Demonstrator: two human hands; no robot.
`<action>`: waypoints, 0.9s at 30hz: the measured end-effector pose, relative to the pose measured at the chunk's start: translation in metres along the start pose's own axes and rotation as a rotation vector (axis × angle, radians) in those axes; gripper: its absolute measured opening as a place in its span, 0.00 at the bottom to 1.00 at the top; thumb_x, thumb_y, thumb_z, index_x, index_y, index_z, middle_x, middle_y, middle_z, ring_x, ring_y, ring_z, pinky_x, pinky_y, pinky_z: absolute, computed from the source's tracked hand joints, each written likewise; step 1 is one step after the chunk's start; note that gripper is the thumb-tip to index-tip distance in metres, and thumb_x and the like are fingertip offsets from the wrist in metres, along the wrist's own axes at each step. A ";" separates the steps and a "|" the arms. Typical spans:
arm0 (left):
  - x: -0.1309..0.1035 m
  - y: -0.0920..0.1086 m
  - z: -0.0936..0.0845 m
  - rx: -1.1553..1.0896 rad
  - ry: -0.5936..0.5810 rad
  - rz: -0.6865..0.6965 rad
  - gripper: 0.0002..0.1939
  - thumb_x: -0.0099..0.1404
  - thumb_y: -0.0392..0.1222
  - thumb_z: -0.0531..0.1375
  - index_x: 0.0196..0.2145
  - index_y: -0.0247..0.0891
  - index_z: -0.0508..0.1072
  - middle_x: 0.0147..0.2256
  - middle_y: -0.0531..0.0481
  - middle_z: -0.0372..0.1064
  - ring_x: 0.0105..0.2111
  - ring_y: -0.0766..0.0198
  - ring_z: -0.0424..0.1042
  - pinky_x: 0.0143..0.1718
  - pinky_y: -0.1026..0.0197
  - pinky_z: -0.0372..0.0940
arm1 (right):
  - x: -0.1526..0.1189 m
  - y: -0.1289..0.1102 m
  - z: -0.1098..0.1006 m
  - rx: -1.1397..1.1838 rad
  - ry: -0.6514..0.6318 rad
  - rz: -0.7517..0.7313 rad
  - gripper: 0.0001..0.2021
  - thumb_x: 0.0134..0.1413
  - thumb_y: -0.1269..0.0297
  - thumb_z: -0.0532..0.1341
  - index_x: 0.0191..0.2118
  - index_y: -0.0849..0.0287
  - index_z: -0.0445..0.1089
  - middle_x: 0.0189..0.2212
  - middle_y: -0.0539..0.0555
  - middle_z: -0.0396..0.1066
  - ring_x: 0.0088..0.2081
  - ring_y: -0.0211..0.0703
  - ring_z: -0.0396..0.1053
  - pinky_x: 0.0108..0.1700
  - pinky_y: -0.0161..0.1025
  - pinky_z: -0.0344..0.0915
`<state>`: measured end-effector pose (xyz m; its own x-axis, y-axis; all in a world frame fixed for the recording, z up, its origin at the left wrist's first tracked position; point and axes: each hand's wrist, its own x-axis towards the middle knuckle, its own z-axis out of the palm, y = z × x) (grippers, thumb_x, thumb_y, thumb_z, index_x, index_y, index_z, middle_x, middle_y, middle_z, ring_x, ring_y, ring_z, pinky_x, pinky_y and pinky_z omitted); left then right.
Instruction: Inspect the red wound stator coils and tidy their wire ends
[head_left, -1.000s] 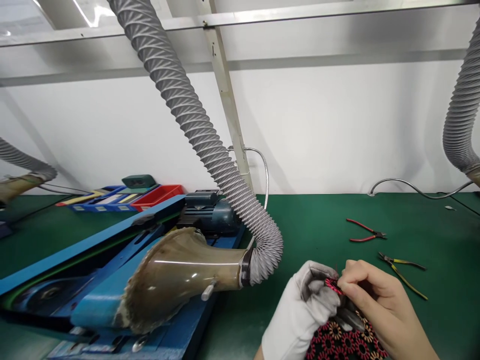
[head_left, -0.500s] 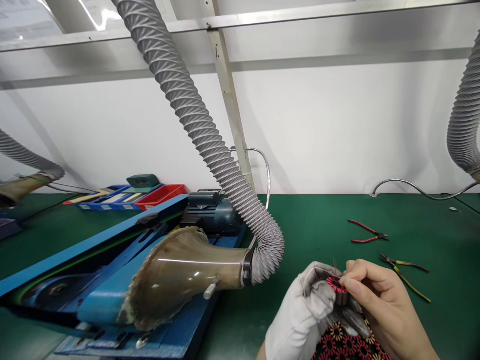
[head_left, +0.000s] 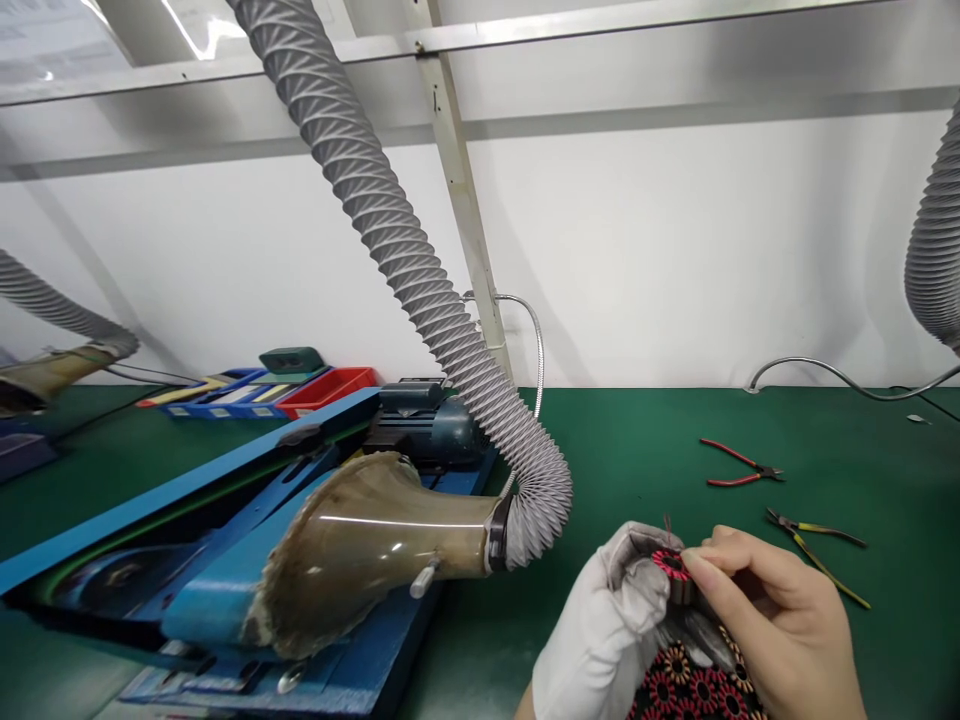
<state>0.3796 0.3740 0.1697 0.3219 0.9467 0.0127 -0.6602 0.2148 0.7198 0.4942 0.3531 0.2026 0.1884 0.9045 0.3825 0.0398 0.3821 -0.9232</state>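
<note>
My left hand [head_left: 611, 620], in a white glove with grey fingertips, is closed around a small round core [head_left: 673, 567] with red windings on top and a grey-brown side. A thin wire sticks up beside it. Bare, my right hand [head_left: 780, 610] pinches at the core's right edge with thumb and index finger; whatever lies between those fingertips is too small to make out. Below both hands, several similar parts [head_left: 705, 690] with red or tan windings are packed together, partly covered by the hands.
Red-handled pliers [head_left: 739, 465] and yellow-handled pliers [head_left: 817, 545] lie on the green table [head_left: 615, 440]. A blue belt machine [head_left: 405, 640] with a brown hood [head_left: 375, 550] and grey hose [head_left: 420, 270] stands left. Behind it are blue and red bins [head_left: 326, 390].
My right hand has shifted slightly, its fingers curling more at the core's edge. The core stays in my gloved left hand. The whole view has moved a little.
</note>
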 end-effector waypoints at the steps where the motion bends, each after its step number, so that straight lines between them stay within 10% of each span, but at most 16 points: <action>1: 0.000 0.000 0.000 0.002 0.006 0.004 0.24 0.44 0.56 0.74 0.31 0.36 0.76 0.32 0.48 0.70 0.33 0.62 0.69 0.39 0.60 0.63 | -0.001 -0.001 0.002 -0.042 0.031 -0.061 0.10 0.52 0.67 0.64 0.21 0.51 0.74 0.17 0.45 0.60 0.22 0.38 0.56 0.26 0.36 0.52; 27: -0.010 0.012 0.015 -0.239 -0.053 -0.028 0.13 0.51 0.43 0.74 0.34 0.36 0.81 0.34 0.49 0.76 0.35 0.67 0.72 0.42 0.66 0.64 | 0.009 0.000 -0.007 0.104 -0.115 0.263 0.12 0.45 0.54 0.72 0.20 0.56 0.77 0.18 0.51 0.70 0.23 0.40 0.61 0.27 0.36 0.57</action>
<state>0.3782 0.3632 0.1890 0.3731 0.9271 0.0364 -0.7905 0.2970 0.5357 0.5031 0.3601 0.2056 0.0665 0.9883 0.1374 -0.0978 0.1435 -0.9848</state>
